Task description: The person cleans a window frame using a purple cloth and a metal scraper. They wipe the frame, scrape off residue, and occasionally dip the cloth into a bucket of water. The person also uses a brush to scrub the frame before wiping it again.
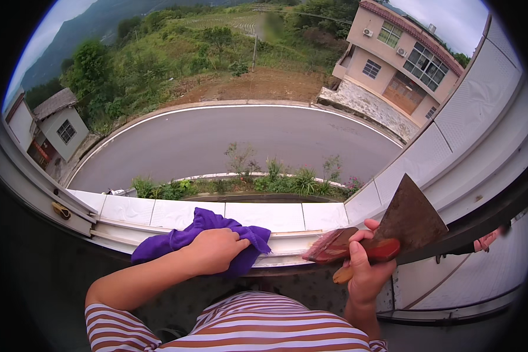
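Observation:
My left hand (213, 251) is closed on a purple cloth (171, 242), which is bunched over the white window track (286, 244) at the sill. Near the right end of the sill, my right hand (369, 264) grips two tools together. One is a scraper with a wide, triangular, rust-stained metal blade (408, 215) pointing up and a red handle. The other is a brush (328, 246) with reddish bristles, whose bristle end is close to the track; a yellowish wooden handle end shows below my fingers.
White tiles (264, 215) line the outer ledge. A sliding window frame with a yellowish latch (61, 210) stands at left, and a white frame (479, 163) at right. Outside lie plants (306, 180) and a road (246, 141). Another hand (487, 240) shows at far right, perhaps a reflection.

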A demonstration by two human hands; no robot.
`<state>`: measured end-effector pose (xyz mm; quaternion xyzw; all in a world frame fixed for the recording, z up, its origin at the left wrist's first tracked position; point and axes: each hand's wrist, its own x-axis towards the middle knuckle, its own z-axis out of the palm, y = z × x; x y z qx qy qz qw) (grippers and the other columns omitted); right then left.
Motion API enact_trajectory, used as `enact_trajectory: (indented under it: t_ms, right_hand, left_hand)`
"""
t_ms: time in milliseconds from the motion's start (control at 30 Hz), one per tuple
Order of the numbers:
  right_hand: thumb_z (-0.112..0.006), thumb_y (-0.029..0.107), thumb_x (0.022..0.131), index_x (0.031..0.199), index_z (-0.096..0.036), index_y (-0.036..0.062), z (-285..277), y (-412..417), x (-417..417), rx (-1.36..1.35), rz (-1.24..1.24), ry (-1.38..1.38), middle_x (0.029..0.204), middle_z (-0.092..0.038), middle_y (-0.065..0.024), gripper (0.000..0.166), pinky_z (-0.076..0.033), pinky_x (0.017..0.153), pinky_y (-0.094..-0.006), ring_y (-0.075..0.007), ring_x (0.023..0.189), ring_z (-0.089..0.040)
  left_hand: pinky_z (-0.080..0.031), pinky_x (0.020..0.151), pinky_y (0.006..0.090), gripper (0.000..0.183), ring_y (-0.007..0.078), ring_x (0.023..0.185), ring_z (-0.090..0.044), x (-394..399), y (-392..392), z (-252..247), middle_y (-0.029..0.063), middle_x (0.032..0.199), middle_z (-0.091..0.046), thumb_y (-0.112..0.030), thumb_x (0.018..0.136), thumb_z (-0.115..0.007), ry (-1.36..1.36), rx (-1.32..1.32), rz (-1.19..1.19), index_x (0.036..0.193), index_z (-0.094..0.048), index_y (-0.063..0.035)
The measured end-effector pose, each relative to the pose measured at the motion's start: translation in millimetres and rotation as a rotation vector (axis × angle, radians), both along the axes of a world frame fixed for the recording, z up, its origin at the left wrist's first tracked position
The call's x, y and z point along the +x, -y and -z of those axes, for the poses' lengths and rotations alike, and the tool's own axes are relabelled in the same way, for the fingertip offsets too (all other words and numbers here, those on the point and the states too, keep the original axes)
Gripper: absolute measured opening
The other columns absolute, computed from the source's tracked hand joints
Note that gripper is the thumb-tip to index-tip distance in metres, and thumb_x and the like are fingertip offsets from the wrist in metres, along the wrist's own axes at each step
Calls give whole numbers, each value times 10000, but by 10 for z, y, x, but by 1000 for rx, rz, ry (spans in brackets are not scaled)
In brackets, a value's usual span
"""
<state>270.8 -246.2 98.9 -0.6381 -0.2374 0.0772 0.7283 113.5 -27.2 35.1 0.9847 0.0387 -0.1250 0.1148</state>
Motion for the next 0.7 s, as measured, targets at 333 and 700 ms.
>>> enact_trajectory:
  t_ms: [333, 700]
  right_hand:
    - [-674, -5, 755, 1056, -522, -39, 16, 503, -34, -26, 229, 44, 993, -571, -88, 339, -456, 552, -215, -96, 733, -530]
    - [-653, -54, 716, 1153, -460, -73, 62, 770, -151, -97, 277, 97, 945, -576, -105, 478, -445, 800, -266, -125, 839, -546]
  left_hand:
    - [-511, 737, 407, 574, 298, 958, -582, 1299, 611, -82, 142, 1028, -593, -37, 748, -553, -61, -104, 401, 1311, -441, -13]
    - [-353, 952, 373, 536, 199, 1260, -418, 1783, 654, 365, 107, 1265, -543, -151, 828, -502, 283, -11, 669, 1346, -423, -39]
